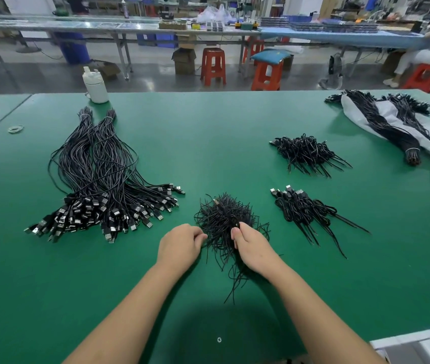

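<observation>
Head view: at lower centre, the left hand has its grip pinched on a twist tie at the edge of the tie pile on the green worktop. The right hand has its grip clamped on a USB cable lying across the pile. The step looks like picking 1 tie; next, draw it free without dragging others.

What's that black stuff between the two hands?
Strands of the pile of thin black ties lie between the left hand and the right hand, in the head view.
</observation>
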Motion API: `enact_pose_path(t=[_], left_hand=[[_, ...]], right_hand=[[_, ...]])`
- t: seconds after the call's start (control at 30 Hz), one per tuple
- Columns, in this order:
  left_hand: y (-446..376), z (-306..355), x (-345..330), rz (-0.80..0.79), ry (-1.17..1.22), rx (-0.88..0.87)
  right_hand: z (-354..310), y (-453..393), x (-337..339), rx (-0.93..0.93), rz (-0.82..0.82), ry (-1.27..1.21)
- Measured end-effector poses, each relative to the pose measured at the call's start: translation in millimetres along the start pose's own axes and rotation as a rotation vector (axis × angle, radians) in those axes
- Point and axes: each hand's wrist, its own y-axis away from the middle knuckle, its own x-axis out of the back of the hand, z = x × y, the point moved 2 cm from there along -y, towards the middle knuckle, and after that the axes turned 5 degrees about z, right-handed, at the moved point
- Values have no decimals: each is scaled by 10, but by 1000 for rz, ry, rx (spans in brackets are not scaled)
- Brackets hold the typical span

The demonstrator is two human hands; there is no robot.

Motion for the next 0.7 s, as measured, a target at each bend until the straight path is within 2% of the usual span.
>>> enact_pose_path(t=[0.2,0.33,0.4,0.5,0.57,0.7], left_hand=[[36,56,230,131,-44,-74],[70,-25,475,380,140,63],[77,-48,550,438,315,196],[75,49,518,345,721,454],[98,172,448,231,890,530],[186,338,343,81,825,440]], right_hand=[[-25,-30,-28,-13,37,-38],[-31,1,8,-155,-3,-436],[-78,23,32,-155,-57,-619],[-203,47,19,-94,-124,-726],[-276,45,-12,-58,-112,-734],[-344,-3,-9,-54,25,-792]])
